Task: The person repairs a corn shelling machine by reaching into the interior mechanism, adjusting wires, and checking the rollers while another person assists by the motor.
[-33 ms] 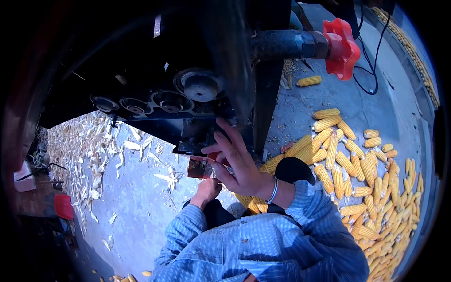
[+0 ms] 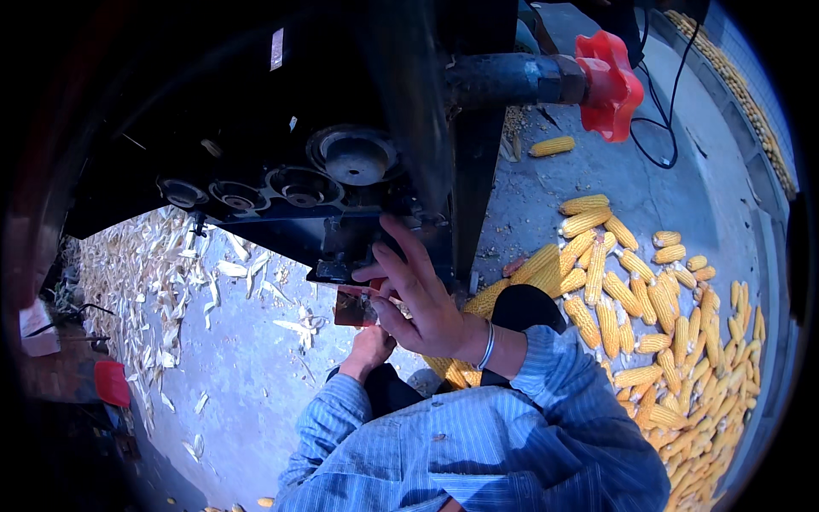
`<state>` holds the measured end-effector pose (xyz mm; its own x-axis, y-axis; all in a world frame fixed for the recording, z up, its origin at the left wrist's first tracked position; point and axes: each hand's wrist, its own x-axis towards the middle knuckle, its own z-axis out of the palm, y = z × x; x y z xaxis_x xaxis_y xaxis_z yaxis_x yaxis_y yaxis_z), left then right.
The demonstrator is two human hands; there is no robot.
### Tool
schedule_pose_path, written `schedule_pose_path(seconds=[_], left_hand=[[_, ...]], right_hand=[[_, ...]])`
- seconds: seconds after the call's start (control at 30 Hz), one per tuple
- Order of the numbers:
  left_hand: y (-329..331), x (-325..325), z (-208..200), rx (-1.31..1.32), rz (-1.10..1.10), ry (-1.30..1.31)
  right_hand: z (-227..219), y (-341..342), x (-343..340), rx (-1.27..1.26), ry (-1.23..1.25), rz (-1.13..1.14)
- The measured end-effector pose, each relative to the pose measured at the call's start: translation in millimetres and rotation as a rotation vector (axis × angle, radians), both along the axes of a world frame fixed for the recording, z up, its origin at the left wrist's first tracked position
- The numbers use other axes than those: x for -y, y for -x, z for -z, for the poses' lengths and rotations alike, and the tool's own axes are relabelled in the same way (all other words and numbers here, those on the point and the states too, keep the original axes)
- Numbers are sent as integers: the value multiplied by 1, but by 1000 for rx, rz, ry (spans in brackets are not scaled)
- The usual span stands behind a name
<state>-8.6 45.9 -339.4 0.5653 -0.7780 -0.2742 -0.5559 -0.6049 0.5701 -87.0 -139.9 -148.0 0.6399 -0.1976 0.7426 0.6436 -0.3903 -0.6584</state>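
Note:
My right hand point(image 2: 426, 317), with a silver bracelet at the wrist, is raised against the lower edge of a dark machine point(image 2: 281, 232). Its fingers are stretched out and apart, the index fingertip by the machine's underside. Below and left of it, my left hand point(image 2: 370, 348) is closed beneath a small reddish metal piece point(image 2: 351, 309) that juts from the machine. Its fingertips are partly hidden behind my right hand, so what it holds cannot be made out. Several round rollers or pulleys point(image 2: 351, 160) line the machine's side above.
A red knob handle point(image 2: 609, 85) on a thick pipe sticks out at upper right. Yellow corn cobs point(image 2: 657, 341) lie heaped on the concrete at right. Dry husks point(image 2: 141, 290) cover the floor at left. A black cable point(image 2: 676, 128) loops at the far right.
The whole view has shifted slightly, so everything sits a little further left. Both hands keep their places at the machine.

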Motion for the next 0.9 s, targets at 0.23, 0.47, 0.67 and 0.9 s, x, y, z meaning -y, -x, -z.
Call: schedule_pose_path(seconds=[0.23,0.47,0.67,0.9], left_hand=[[12,19,-23,103,140,-90],[28,16,-49,146,239,-16],[15,-18,-106,-22,214,374],[-59,-40,-261,28,83,1022]], right_hand=[[-43,-11,4,10,-34,89],[-67,-20,-10,-182,-320,56],[-55,-19,-27,-57,-161,45],[-44,47,21,-155,395,141]])
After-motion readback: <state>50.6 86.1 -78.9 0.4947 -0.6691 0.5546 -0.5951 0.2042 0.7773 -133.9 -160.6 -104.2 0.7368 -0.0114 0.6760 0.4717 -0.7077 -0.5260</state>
